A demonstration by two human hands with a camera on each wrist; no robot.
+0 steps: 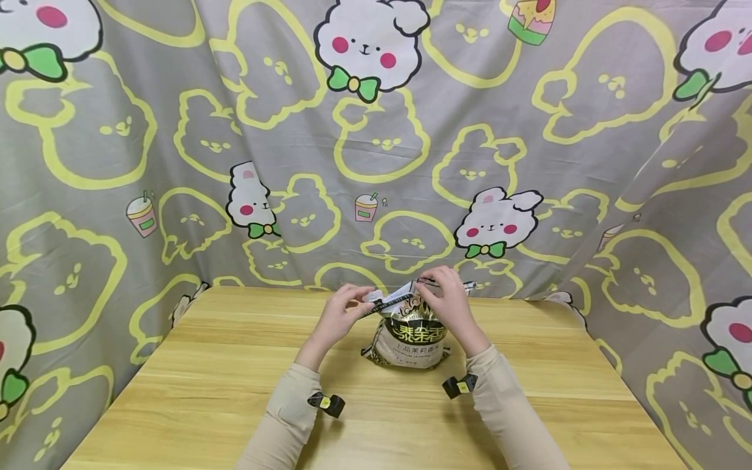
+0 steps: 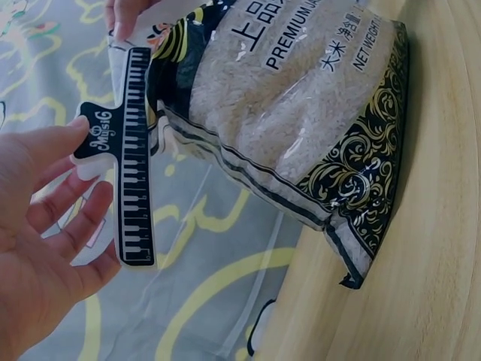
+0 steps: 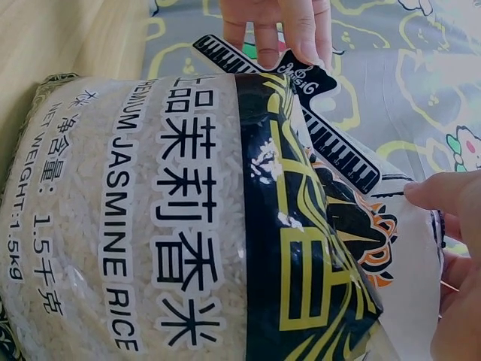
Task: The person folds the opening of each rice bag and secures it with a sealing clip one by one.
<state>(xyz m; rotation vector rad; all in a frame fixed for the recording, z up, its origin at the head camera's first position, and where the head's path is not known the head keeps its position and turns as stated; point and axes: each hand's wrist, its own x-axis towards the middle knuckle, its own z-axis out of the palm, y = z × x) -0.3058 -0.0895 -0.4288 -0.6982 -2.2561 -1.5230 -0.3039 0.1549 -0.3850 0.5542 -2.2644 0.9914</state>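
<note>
A clear bag of jasmine rice (image 1: pixel 411 346) with black and gold print stands upright on the table. My left hand (image 1: pixel 343 313) pinches a black clip (image 2: pixel 135 158) with a piano-key pattern and the word "Music", thumb on its handle tab. In the right wrist view the clip (image 3: pixel 331 143) lies slantwise across the bag's upper part. Thumb and fingers of my right hand (image 1: pixel 446 300) pinch the top edge of the bag (image 3: pixel 413 248), to the right of the clip. The rice shows through the clear front of the bag (image 2: pixel 278 98).
The bag stands toward the back of a light wooden table (image 1: pixel 235 378). Behind and on both sides hangs a grey curtain (image 1: pixel 305 150) with cartoon animals. Black camera mounts (image 1: pixel 329 403) are strapped on both wrists, over beige sleeves (image 1: pixel 511 405).
</note>
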